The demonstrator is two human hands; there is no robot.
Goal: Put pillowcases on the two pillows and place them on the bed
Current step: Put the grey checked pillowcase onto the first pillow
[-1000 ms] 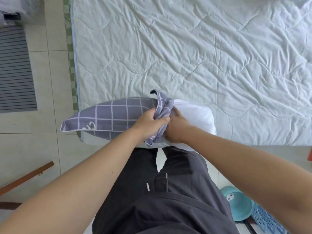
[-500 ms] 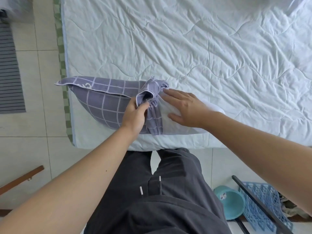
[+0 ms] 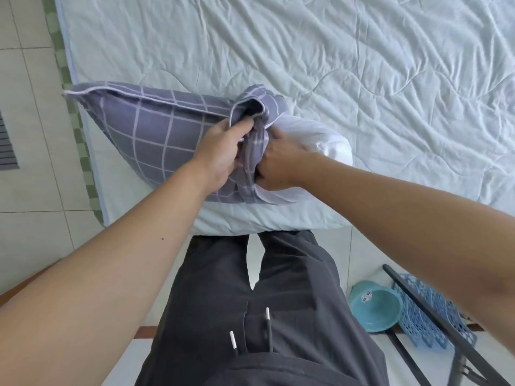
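Observation:
A white pillow point(image 3: 320, 140) lies at the near left corner of the bed point(image 3: 362, 65), its left half inside a purple checked pillowcase point(image 3: 150, 132). The case's open end is bunched up around the pillow's middle. My left hand point(image 3: 223, 154) grips that bunched edge from the left. My right hand point(image 3: 281, 162) sits against the same bunched edge from the right, fingers curled into the fabric over the bare white end of the pillow. Only one pillow is in view.
The bed carries a wrinkled pale quilted cover. Tiled floor runs along the left, with a striped mat point(image 3: 7, 146) at the edge. At the lower right stand a teal basin point(image 3: 373, 310), a blue plastic basket point(image 3: 429, 313) and a dark metal frame point(image 3: 446, 330).
My right hand, flat on the white pillow half a second ago, has curled into the pillowcase edge. My left hand keeps its grip. The pillow sits slightly further onto the bed than a second ago.

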